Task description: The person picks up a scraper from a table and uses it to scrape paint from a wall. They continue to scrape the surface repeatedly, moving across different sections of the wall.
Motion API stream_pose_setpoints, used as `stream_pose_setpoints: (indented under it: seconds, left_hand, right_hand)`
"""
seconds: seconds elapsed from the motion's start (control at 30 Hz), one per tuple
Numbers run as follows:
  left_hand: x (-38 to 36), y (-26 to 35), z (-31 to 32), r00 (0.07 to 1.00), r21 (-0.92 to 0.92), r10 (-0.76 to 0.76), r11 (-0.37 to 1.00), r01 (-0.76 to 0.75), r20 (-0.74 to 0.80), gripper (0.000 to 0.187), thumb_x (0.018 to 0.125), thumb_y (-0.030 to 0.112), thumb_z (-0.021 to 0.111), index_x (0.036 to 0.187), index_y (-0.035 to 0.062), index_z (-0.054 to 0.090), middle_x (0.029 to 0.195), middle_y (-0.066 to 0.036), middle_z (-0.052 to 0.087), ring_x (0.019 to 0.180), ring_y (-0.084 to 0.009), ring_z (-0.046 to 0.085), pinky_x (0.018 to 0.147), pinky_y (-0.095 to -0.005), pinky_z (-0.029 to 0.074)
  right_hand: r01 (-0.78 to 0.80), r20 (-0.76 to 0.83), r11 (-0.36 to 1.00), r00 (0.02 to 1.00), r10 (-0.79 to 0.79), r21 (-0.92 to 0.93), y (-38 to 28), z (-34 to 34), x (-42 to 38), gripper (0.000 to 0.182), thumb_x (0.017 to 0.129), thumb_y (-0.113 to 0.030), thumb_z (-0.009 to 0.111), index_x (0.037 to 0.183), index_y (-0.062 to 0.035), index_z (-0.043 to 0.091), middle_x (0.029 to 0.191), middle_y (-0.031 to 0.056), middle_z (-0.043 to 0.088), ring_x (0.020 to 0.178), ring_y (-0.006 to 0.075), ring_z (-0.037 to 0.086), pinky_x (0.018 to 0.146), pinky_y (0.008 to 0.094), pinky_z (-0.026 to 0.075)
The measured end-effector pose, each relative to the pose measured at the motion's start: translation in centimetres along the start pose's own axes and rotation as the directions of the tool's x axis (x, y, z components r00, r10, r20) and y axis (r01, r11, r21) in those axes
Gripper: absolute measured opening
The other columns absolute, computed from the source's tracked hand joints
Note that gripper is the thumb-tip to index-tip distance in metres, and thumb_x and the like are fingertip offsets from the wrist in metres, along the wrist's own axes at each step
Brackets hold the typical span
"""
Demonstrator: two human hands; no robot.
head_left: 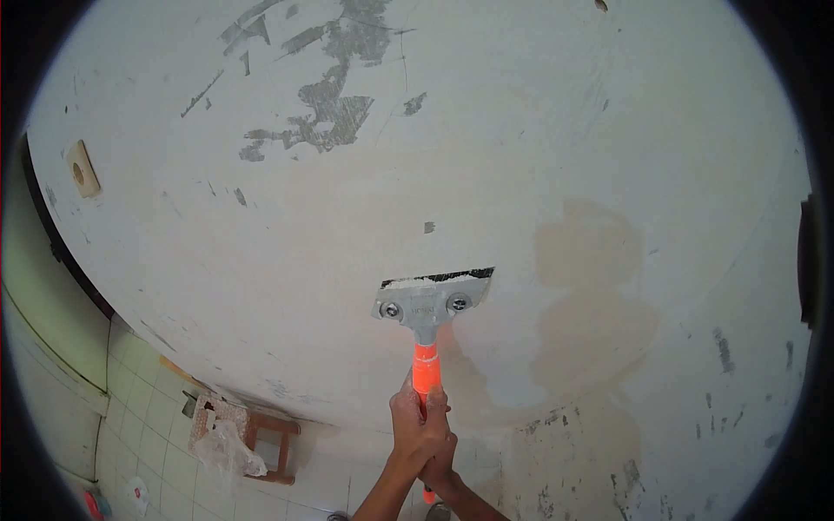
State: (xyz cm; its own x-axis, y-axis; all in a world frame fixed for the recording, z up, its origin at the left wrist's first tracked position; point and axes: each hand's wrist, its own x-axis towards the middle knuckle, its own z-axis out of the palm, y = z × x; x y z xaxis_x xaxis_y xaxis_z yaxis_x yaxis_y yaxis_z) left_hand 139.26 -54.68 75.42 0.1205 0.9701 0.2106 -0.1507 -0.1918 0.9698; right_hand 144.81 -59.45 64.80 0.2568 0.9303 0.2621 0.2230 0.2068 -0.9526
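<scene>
A wide scraper with a grey metal head (430,304) lies with its dark blade edge against the pale wall (486,191). White residue sits along the blade. Both of my hands are wrapped round its orange handle (426,369), one overlapping the other. My left hand (413,425) comes up from the lower left, and my right hand (444,455) from the lower right, partly hidden. The orange end of the handle shows below them. Above the blade, the wall has a small grey spot (429,227) and larger grey patches (334,113).
A beige socket (83,169) is at the wall's left. Lower left, a brown wooden stool (276,447) stands on the tiled floor (152,417), with a clear plastic bag (228,451) on it. A dark object (809,260) is at the right edge. Shadows fall right of the scraper.
</scene>
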Motion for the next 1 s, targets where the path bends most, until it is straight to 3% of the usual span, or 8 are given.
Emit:
stream_pose_setpoints:
  seconds: [0.07, 0.17, 0.43, 0.5, 0.63, 0.8, 0.87, 1.0]
  left_hand:
    - [-0.2, -0.6, -0.1, 1.0, -0.016, -0.002, 1.0, 0.001, -0.023, 0.039, 0.1, 0.038, 0.053, 0.101, -0.0016, 0.053, 0.069, -0.003, 0.054, 0.06, -0.0102, 0.053, 0.059, -0.0305, 0.054]
    - [0.2, -0.6, -0.5, 0.999, -0.028, 0.01, 1.0, -0.012, -0.048, 0.042, 0.099, 0.038, 0.055, 0.106, -0.004, 0.055, 0.063, -0.003, 0.054, 0.056, -0.0109, 0.053, 0.056, -0.0303, 0.051]
    - [-0.3, 0.2, -2.3, 0.999, 0.001, 0.003, 1.0, -0.003, -0.035, 0.041, 0.1, 0.036, 0.054, 0.106, -0.0049, 0.054, 0.067, -0.004, 0.055, 0.059, -0.0104, 0.054, 0.058, -0.0303, 0.053]
    - [0.3, 0.9, -2.8, 1.0, 0.034, 0.006, 0.999, -0.005, -0.026, 0.04, 0.103, 0.04, 0.049, 0.094, 0.0016, 0.05, 0.072, -0.003, 0.052, 0.062, -0.0091, 0.052, 0.062, -0.0303, 0.056]
    - [-0.2, 0.7, -3.7, 1.0, 0.046, 0.003, 0.999, -0.002, -0.027, 0.041, 0.103, 0.042, 0.049, 0.093, 0.0018, 0.05, 0.071, -0.002, 0.051, 0.061, -0.0089, 0.051, 0.062, -0.0304, 0.056]
    - [0.1, 0.2, -4.6, 0.998, 0.043, 0.001, 0.999, 0.002, -0.064, 0.037, 0.1, 0.032, 0.053, 0.101, -0.0045, 0.054, 0.067, -0.003, 0.053, 0.058, -0.0111, 0.054, 0.057, -0.0312, 0.055]
    - [-0.1, 0.5, -5.0, 0.998, 0.051, -0.011, 0.999, 0.014, -0.057, 0.037, 0.1, 0.033, 0.053, 0.1, -0.0044, 0.054, 0.067, -0.003, 0.053, 0.058, -0.011, 0.054, 0.058, -0.031, 0.056]
    - [0.0, 0.5, -5.4, 0.997, 0.067, 0.017, 0.998, -0.012, -0.07, 0.039, 0.1, 0.034, 0.054, 0.099, -0.0041, 0.054, 0.067, -0.003, 0.052, 0.058, -0.0109, 0.053, 0.057, -0.0303, 0.056]
  right_hand:
    - [0.142, -0.059, 0.989, 0.988, -0.145, -0.047, -1.1, 0.3, -0.3, 0.064, 0.092, -0.026, 0.062, 0.146, -0.0008, 0.039, 0.094, 0.0167, 0.072, 0.085, 0.0258, 0.073, 0.072, 0.0329, 0.055]
    - [0.183, -0.048, 0.981, 0.981, -0.186, -0.064, -1.0, 0.5, 0.3, 0.067, 0.092, -0.026, 0.062, 0.149, -0.0005, 0.037, 0.093, 0.0162, 0.072, 0.085, 0.0257, 0.073, 0.072, 0.033, 0.055]
    - [0.201, -0.063, 0.979, 0.977, -0.202, -0.027, -0.9, 2.6, -0.4, 0.07, 0.093, -0.028, 0.063, 0.15, 0.0011, 0.035, 0.091, 0.0168, 0.071, 0.082, 0.0257, 0.073, 0.068, 0.0327, 0.053]
    - [0.199, -0.069, 0.98, 0.977, -0.2, -0.02, -0.6, 3.6, -0.3, 0.07, 0.093, -0.029, 0.063, 0.15, 0.0011, 0.035, 0.09, 0.0173, 0.071, 0.082, 0.0258, 0.073, 0.067, 0.0327, 0.053]
    - [0.182, -0.082, 0.983, 0.98, -0.18, 0.012, -0.6, 4.7, -0.8, 0.07, 0.093, -0.031, 0.062, 0.149, 0.001, 0.035, 0.085, 0.0157, 0.07, 0.077, 0.0252, 0.071, 0.066, 0.0325, 0.052]
    - [0.208, -0.069, 0.978, 0.975, -0.209, -0.023, -0.8, 5.7, -0.5, 0.069, 0.094, -0.03, 0.061, 0.15, 0.0007, 0.035, 0.081, 0.0134, 0.069, 0.074, 0.0243, 0.07, 0.065, 0.0318, 0.052]
    - [0.116, -0.062, 0.993, 0.992, -0.113, 0.031, -1.4, 5.7, -1.3, 0.069, 0.094, -0.028, 0.061, 0.151, 0.0003, 0.033, 0.083, 0.0137, 0.07, 0.076, 0.025, 0.071, 0.066, 0.0321, 0.052]
    - [0.15, -0.052, 0.987, 0.988, -0.147, 0.059, -1.0, 6.5, -0.8, 0.07, 0.094, -0.028, 0.061, 0.151, 0.0002, 0.032, 0.084, 0.014, 0.07, 0.077, 0.0254, 0.071, 0.066, 0.0325, 0.052]
